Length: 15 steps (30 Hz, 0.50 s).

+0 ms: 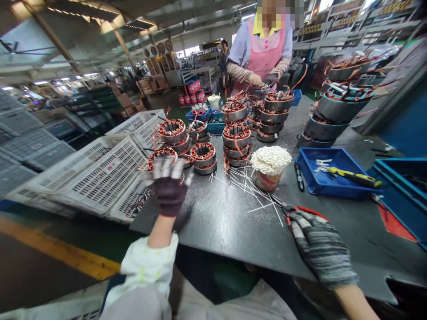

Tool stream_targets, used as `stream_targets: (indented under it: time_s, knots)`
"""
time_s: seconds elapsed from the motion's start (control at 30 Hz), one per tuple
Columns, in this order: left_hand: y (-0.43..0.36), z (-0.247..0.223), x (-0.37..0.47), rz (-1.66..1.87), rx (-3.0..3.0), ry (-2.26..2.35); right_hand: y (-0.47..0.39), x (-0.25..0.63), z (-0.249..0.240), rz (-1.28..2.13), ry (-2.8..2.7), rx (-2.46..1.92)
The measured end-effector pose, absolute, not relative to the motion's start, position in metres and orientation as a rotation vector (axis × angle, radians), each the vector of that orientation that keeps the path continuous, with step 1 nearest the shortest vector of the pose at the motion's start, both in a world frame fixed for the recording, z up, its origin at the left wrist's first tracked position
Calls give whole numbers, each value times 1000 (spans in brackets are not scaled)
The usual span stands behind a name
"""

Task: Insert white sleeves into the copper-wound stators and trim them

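My left hand [169, 189], in a dark glove with pale fingertips, is blurred by motion. Its fingers look stretched and apart, in front of a copper-wound stator [162, 155] near the table's left edge; whether they touch it I cannot tell. Under my right hand [320, 249], in a grey striped glove, are red-handled pliers [308, 209] lying low over the table, with the fingers closed around the handles. Close to the pliers' tip, thin white sticks [256, 193] are scattered. Beyond them stands a tub [267, 181] packed with upright white sticks. More stators [203, 155] stand stacked nearby.
Tall stator stacks [236, 133] stand mid-table and at right [333, 115]. A blue tray [328, 189] holds a yellow-black tool [355, 177]; a black-handled cutter [299, 177] lies beside it. White crates [100, 178] flank the left edge. A co-worker [262, 53] handles a stator across the table.
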State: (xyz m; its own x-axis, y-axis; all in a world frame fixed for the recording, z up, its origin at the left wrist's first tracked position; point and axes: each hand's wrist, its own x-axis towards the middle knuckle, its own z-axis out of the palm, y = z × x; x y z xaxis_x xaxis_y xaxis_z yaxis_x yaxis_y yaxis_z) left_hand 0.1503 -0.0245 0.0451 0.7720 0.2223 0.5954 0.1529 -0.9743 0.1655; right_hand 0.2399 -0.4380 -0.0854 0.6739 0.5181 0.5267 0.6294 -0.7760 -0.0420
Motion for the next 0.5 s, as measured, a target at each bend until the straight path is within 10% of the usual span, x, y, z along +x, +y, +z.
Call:
stream_targets:
  time_s: [0.5]
  knots:
    - [65, 23, 183, 1105, 2692, 569, -424, 238, -74, -568, -772, -2707]
